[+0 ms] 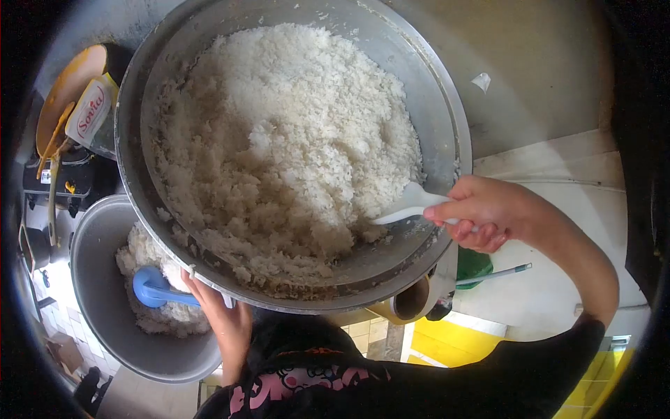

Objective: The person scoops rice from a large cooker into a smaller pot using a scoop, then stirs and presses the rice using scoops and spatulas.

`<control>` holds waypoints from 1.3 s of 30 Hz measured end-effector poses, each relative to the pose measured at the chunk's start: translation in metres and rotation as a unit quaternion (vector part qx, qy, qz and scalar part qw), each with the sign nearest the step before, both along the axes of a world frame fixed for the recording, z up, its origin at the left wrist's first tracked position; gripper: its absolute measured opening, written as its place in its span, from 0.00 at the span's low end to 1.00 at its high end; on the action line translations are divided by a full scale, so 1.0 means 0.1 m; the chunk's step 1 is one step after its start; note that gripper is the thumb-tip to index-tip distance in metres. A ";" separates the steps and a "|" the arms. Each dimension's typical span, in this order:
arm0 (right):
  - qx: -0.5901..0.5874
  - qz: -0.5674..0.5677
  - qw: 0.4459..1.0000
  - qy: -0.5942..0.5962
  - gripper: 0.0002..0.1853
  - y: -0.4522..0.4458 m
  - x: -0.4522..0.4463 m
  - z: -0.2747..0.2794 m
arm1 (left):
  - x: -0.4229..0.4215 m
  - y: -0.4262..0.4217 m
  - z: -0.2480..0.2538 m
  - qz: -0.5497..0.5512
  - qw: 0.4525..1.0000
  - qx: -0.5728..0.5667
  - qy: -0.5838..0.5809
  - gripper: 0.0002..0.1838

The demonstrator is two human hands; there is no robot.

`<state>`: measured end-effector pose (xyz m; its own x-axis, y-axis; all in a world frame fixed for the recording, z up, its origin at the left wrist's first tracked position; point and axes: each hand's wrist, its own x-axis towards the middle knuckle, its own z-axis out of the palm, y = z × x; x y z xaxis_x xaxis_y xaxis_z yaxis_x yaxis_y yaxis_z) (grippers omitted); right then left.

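Observation:
A large metal pot full of cooked white rice takes up the middle of the head view. My right hand is closed round the handle of a white rice paddle, whose blade is partly sunk in the rice at the pot's right side. Below the pot's lower left rim, my left hand grips the pot's edge, with its fingertips partly hidden. Just left of that hand, a blue scoop lies on rice inside a second, grey pot; its handle ends close to my fingers.
At the left, a pan and a packet marked Sovia sit by a black stove. A beige mug-like container is under the large pot's lower right rim. A small white scrap lies on the surface at upper right.

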<state>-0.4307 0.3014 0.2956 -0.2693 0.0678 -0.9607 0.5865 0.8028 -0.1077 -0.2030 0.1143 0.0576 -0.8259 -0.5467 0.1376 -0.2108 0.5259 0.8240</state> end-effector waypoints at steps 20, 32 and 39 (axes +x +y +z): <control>0.072 0.488 0.809 0.319 0.13 0.21 0.43 0.45 | -0.02 -0.05 -0.12 0.019 0.999 0.003 0.035 0.44; 0.182 0.558 0.752 0.299 0.15 0.04 -0.50 0.68 | 0.00 0.07 -0.16 0.044 0.999 -0.003 0.029 0.44; 0.196 0.572 0.757 0.248 0.17 -0.13 -0.67 -0.02 | 0.10 0.09 -0.17 0.010 0.997 -0.040 0.063 0.44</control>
<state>-0.4973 0.2888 0.2932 -0.6883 -0.2273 -0.6889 -0.5502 0.7825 0.2915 -0.1930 0.1235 0.0410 -0.7887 -0.5457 0.2830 -0.1191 0.5873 0.8006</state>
